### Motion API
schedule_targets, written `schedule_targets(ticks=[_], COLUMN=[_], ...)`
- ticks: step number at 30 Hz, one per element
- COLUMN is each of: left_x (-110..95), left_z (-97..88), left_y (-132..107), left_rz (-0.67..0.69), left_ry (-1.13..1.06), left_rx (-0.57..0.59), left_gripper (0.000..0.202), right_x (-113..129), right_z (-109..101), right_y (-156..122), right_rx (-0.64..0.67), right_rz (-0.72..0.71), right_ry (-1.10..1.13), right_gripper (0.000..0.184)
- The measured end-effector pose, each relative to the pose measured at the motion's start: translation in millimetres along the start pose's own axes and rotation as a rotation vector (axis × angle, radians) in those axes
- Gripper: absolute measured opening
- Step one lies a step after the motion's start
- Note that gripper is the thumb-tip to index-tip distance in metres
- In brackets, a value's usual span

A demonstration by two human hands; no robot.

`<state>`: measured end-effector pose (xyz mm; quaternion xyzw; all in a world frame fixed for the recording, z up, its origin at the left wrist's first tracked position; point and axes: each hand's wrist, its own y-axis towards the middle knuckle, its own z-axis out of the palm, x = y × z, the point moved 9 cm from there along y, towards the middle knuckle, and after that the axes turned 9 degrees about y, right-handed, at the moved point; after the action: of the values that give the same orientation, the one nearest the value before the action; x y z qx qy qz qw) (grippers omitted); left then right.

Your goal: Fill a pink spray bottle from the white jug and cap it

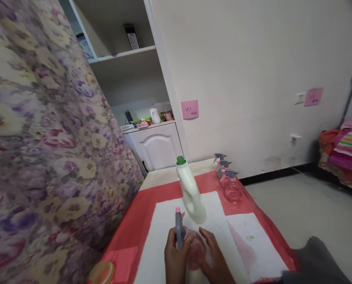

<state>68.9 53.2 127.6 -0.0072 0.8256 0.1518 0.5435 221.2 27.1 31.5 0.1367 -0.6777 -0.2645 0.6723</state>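
Between my hands is a pink clear spray bottle (197, 248) with a grey and pink trigger head, tilted over the white sheet (161, 225). My left hand (176, 252) grips it at the neck, by the trigger head. Fingers of my right hand (213, 254) curve round the other side of its round body. Just beyond them a pale green jug (190, 193) with a green cap stands on the sheet. Several more spray bottles (232, 191) are lined up at the table's far right. My palms and the bottle's base are partly hidden.
Red cloth (148, 199) covers most of the table. A stained white paper (264, 244) lies at right, and a round wooden-looking lid (103, 272) at the lower left. A floral curtain (60, 177) hangs close on the left. Behind are a shelf cabinet (156, 146) and a wall.
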Motion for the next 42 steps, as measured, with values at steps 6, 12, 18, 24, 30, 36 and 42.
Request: schedule_targets(ticks=[6, 12, 18, 24, 30, 36, 42], left_x=[3, 11, 9, -3, 10, 16, 26], left_z=[15.7, 15.5, 17.6, 23.1, 23.1, 26.0, 25.3], left_y=[-4, -5, 2, -3, -3, -9, -17], left_rz=[0.017, 0.085, 0.153, 0.133, 0.024, -0.025, 0.07], left_ry=[-0.075, -0.128, -0.032, -0.129, -0.276, -0.275, -0.178], left_rx=[0.175, 0.433, 0.448, 0.499, 0.266, 0.208, 0.37], left_gripper=[0.04, 0.044, 0.045, 0.038, 0.028, 0.039, 0.049], right_x=[7, 7, -1, 3, 1, 0, 3], right_z=[1, 2, 1, -2, -8, -5, 2], right_y=[4, 4, 2, 5, 4, 3, 1], right_rx=[0.043, 0.062, 0.07, 0.056, 0.021, 0.02, 0.041], right_rz=[0.026, 0.082, 0.094, 0.087, 0.121, 0.146, 0.111], right_ry=[0.038, 0.105, 0.097, 0.097, 0.108, 0.108, 0.13], right_gripper=[0.044, 0.044, 0.043, 0.04, 0.037, 0.041, 0.062])
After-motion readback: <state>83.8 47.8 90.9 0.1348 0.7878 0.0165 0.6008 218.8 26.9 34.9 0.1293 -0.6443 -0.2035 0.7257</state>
